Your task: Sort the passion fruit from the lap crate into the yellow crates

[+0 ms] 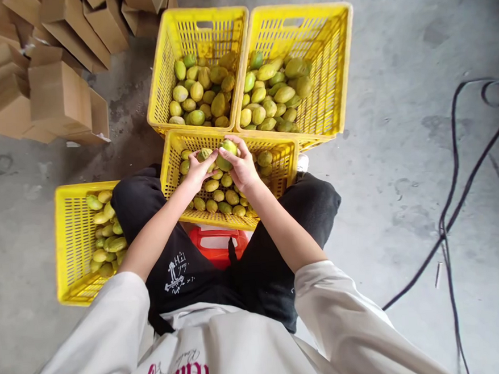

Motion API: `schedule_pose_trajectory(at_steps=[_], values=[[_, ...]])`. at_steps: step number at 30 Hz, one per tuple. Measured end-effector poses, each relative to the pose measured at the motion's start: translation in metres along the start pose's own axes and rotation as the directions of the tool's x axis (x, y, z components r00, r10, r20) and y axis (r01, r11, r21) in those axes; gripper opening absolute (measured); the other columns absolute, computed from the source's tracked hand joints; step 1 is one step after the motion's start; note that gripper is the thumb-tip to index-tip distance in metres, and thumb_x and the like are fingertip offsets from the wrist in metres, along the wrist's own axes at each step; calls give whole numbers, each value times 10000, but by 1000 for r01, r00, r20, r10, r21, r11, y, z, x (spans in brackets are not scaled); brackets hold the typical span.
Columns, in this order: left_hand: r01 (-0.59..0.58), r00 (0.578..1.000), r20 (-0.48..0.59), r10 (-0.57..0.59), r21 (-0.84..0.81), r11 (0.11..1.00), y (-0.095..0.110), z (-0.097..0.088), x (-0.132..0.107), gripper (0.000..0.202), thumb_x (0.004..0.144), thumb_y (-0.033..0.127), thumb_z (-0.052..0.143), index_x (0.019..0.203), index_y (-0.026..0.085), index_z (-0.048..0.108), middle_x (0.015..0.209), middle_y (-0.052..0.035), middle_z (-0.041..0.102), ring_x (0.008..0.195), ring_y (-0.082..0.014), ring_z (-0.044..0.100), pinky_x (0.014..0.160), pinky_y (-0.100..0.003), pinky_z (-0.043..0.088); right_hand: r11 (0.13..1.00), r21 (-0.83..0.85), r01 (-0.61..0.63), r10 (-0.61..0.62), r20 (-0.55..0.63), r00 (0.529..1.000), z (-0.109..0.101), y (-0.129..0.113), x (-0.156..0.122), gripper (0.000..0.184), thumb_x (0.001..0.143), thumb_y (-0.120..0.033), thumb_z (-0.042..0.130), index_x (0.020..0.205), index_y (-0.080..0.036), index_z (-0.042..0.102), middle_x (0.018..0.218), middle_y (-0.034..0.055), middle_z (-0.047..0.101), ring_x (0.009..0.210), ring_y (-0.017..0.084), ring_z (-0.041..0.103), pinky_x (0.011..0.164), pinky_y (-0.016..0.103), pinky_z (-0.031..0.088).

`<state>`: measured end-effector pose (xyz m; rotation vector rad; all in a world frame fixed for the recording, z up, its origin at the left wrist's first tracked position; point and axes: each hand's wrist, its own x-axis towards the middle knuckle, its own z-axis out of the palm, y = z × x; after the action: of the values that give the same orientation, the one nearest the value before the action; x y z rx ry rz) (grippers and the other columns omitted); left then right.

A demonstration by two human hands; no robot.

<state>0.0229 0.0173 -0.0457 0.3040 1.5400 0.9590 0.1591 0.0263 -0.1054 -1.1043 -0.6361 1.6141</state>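
Both hands are over the middle yellow crate (292, 155), which holds many oval green-yellow fruits (232, 197) that look like small papayas or mangoes. My left hand (198, 172) is closed around one yellowish-green fruit (204, 154). In my right hand (245, 169) is a greener fruit (228, 148), with the fingers behind it and the thumb across its front. The two hands almost meet, the left thumb close to the greener fruit. Parts of both held fruits are hidden by the fingers.
Two yellow crates (158, 96) (344, 72) of similar fruits stand beyond the middle one. Another yellow crate (71, 239) with fruits is beside my left leg. Open cardboard boxes (59, 98) crowd the upper left. A red stool (211, 246) shows between my legs. Black cables (451, 207) lie on the right floor.
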Motion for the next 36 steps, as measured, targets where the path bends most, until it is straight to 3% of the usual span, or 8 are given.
schedule_pose_trajectory(at_steps=[5,8,13,18,23,30,33,36], values=[[-26,1000,-8,26,-29,999,6,-3,4,700,1067,258,1130,1488,340,577,1733,-127,754,1631,-343,769,1244,-502,751,996,68,-55,47,109,993,0,-9,3,681,800,-681,1143,1316,-376,821,1435,14,899,1532,351,797,1270,511,747],[-37,999,-7,36,-60,998,7,-5,7,720,1035,233,1152,1500,330,612,1707,-135,764,1650,-364,750,1295,-586,720,997,20,-80,76,145,986,-9,-14,4,707,763,-700,1197,1267,-363,833,1399,20,920,1534,366,806,1284,529,748],[-29,1000,3,30,-47,998,1,-5,9,779,946,233,1212,1467,329,640,1714,-154,755,1690,-405,733,1301,-612,712,998,-17,-68,70,183,981,-25,-12,-1,884,574,-741,1294,1186,-335,801,1188,30,850,1267,332,854,1132,501,787],[-35,999,27,35,-13,999,-4,-6,13,846,912,246,1235,1497,342,631,1780,-166,721,1754,-424,687,1319,-601,700,998,17,-62,59,116,991,-26,-4,-7,926,476,-703,1322,1095,-348,732,1070,-16,801,1026,263,812,986,465,792],[-2,997,74,0,24,1000,-4,-12,17,616,1031,233,1128,1356,337,615,1716,-135,775,1667,-348,761,1322,-557,710,999,36,-40,37,76,996,-19,-6,-8,943,398,-630,1342,1058,-333,738,1027,-28,783,941,228,757,984,465,795],[-17,998,65,16,5,1000,-4,-17,23,668,957,239,1181,1322,346,633,1659,-108,808,1683,-359,749,1316,-581,718,999,20,-33,31,61,998,-13,-3,-8,888,476,-578,1333,1063,-335,712,1054,-19,775,1009,244,770,1042,472,782],[-1,999,54,2,-14,1000,-7,-13,20,527,1055,206,1096,1245,315,617,1627,-107,832,1628,-327,788,1281,-513,746,1000,-10,-17,17,7,1000,-10,2,-8,875,516,-671,1298,1085,-341,721,1054,-11,765,1029,248,757,983,420,744],[36,992,119,-33,-26,999,-10,-4,12,319,1166,213,983,1181,279,672,1484,-112,889,1597,-319,813,1255,-448,756,999,-46,25,-25,2,1000,-10,6,-5,851,630,-881,1178,1131,-337,756,1068,5,769,1118,272,770,1022,409,713]])
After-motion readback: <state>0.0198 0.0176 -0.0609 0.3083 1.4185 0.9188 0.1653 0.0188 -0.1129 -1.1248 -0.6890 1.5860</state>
